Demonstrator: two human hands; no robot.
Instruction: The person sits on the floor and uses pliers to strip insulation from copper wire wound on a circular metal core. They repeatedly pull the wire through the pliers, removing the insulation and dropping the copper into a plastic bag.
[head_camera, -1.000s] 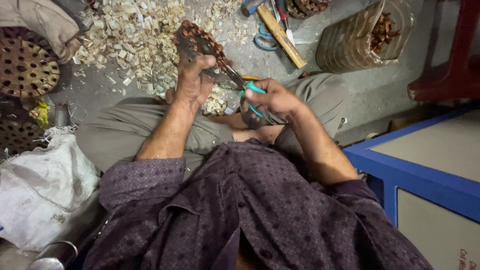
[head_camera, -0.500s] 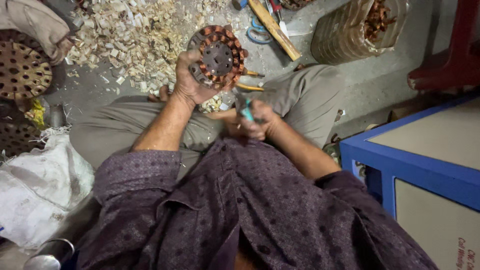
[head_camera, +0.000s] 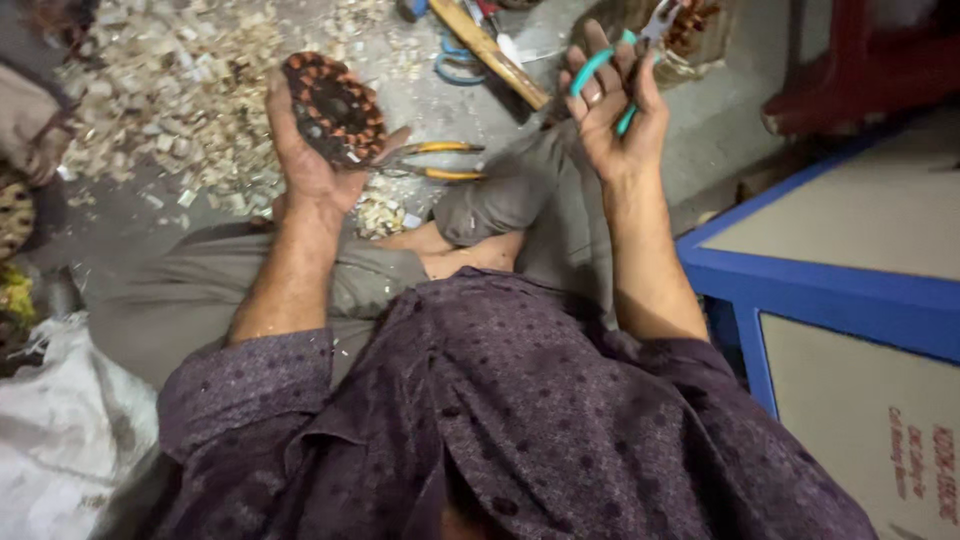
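At the far left we see a crumpled white woven sack (head_camera: 60, 440) lying well below and left of our left hand, and above it a wide scatter of pale paper-like scraps (head_camera: 150, 90) on the grey floor.

Our left hand (head_camera: 310, 150) is raised palm up, fingers wrapped round the rim of a round dark motor stator with copper-coloured windings (head_camera: 335, 108), which rests tilted against the palm and fingertips.

Just right of that hand, on the floor, lie yellow-handled pliers (head_camera: 440, 160), and above them a wooden-handled tool (head_camera: 490, 50) beside blue-handled scissors (head_camera: 455, 68).

Our right hand (head_camera: 615, 110) is lifted higher, fingers loosely curled about the teal-handled metal pliers (head_camera: 625, 70); the handles are spread and the steel nose points up and away past the fingertips.

Right of that wrist stands a blue-framed cabinet with beige panels (head_camera: 850, 280).
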